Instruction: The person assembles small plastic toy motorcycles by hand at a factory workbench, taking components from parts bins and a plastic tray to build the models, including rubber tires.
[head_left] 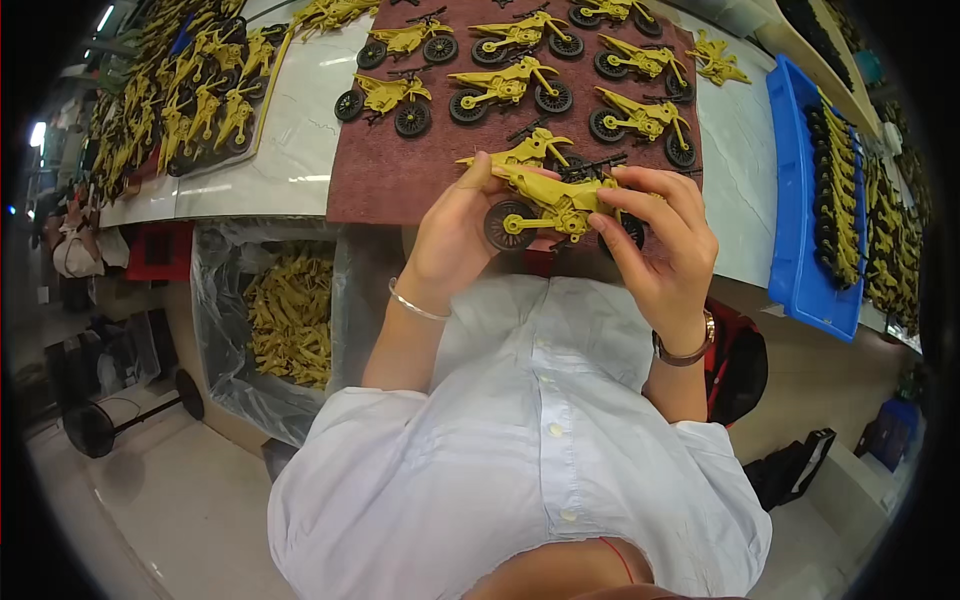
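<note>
White shirt [480, 430] at the near edge; beyond it, 1 pale marbled counter [740, 160], with light floor [190, 510] showing near left. Across the counter lies 1 maroon cloth [380, 170]. Right: 1 blue tray [788, 260]. Left: 1 plastic-lined container [220, 330] of yellow parts [290, 320]. At least 8 yellow toy motorcycles [505, 83] occupy the cloth. At its near edge, the left hand [455, 220] grips 1 more motorcycle [550, 205] by the rear, the right hand [670, 220] its front.

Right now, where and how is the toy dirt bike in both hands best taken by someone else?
Grip the toy dirt bike by its engine block, probably from the near side: that chunky middle shows uncovered between the black wheels, while the left hand holds the tail end and the right hand the front.
</note>
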